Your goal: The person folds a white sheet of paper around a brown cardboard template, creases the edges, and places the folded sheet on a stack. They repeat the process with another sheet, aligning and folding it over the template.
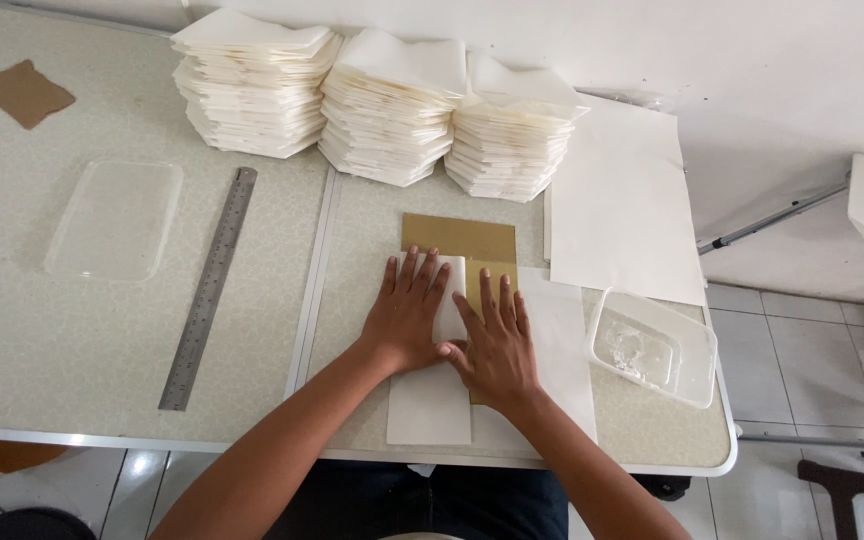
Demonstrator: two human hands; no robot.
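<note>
Both hands (452, 325) flat on white sheet (432, 400)

Bare table (352, 240) lies open between the steel ruler (208, 288) and both hands, while three paper stacks (384, 105) wall the far edge and a seemingly glue-filled tub (652, 346) crowds the right.

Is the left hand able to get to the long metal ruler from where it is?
Probably yes. The left hand lies flat on the white paper, and the metal ruler lies to its left on the table. Only bare tabletop shows between them.
</note>
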